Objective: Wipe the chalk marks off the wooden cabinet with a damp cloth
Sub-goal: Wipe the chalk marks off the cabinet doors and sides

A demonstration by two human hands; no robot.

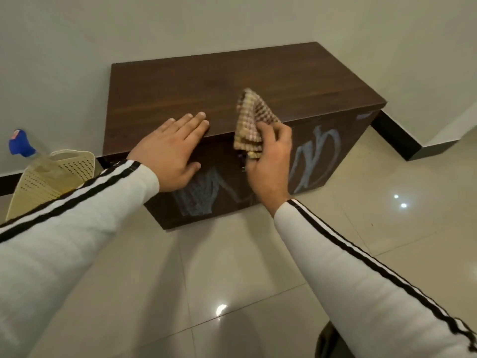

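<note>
My left hand (169,148) lies flat on the cabinet (232,81) top edge, bracing. My right hand (268,164) grips the cloth (249,125) at the front face. Chalk (198,195) sits below both hands. Risk: a bunched cloth smears it instead of lifting it.

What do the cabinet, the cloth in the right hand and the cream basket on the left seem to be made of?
Cabinet: dark brown wood or wood-look laminate, matte; straight grain lines run along its top. Cloth: woven fabric, checked beige and brown; it folds softly where the right hand grips it. Basket: probably cream plastic, smooth, with regular rows of small holes.
</note>
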